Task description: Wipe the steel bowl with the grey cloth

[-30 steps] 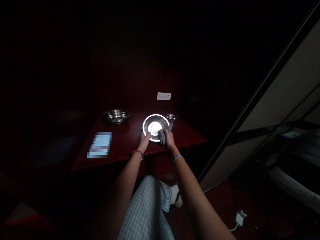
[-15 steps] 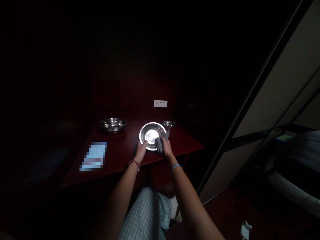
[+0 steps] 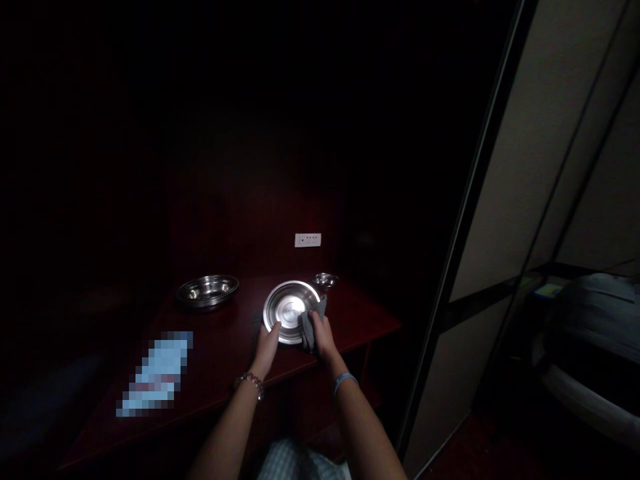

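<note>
A round steel plate [image 3: 287, 308] is tilted up over a dark red table [image 3: 220, 360]. My left hand [image 3: 267, 345] grips the plate's near left rim, with a bead bracelet on that wrist. My right hand [image 3: 321, 337] is closed on a grey cloth [image 3: 310, 327] and presses it against the plate's right side. A blue band circles my right wrist.
A steel bowl [image 3: 206, 291] stands at the table's back left and a small steel dish [image 3: 325, 280] behind the plate. A blurred pale blue packet [image 3: 155, 373] lies near the left front. A white wall socket [image 3: 307, 240] is behind. A sliding door frame [image 3: 465, 227] rises at the right.
The camera has tilted upward, so the table and hands sit lower in view. My right hand with the cloth has shifted slightly across the plate; my left hand keeps hold of the rim.
</note>
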